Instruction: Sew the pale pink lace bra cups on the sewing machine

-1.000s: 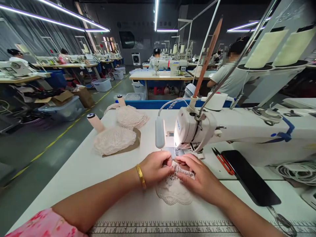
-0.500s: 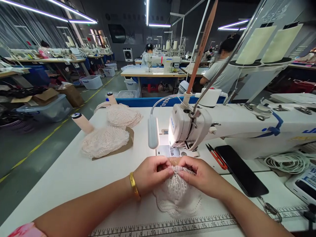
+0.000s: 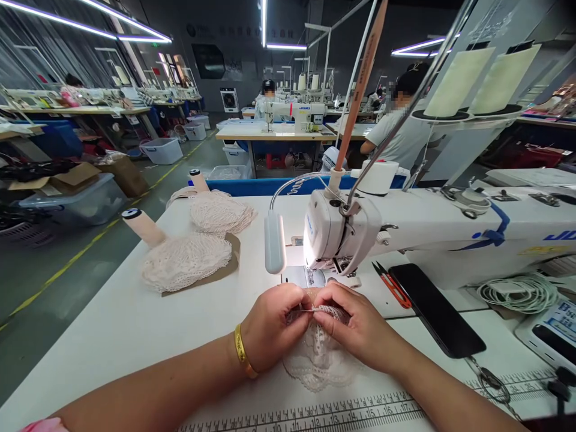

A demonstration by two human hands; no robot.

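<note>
Both hands pinch the upper edge of a white lace piece (image 3: 317, 360) that lies on the white table in front of the sewing machine (image 3: 360, 231). My left hand (image 3: 272, 324), with a gold bangle on its wrist, grips the edge from the left. My right hand (image 3: 353, 324) grips it from the right, and the fingertips of both nearly meet. The lace edge sits just short of the needle plate (image 3: 303, 277) under the lit machine head.
Two stacks of lace pieces (image 3: 186, 261) (image 3: 220, 213) and two thread cones (image 3: 141, 225) lie at the left back. Red snips (image 3: 391, 287), a black phone (image 3: 436, 309) and a coiled cable (image 3: 517, 293) sit to the right. A ruler strip (image 3: 315, 414) runs along the near edge. Other people work at distant machines.
The hands drew the lace back from under the machine's foot toward me and bunched its upper edge between the fingers. The view shifted slightly right.
</note>
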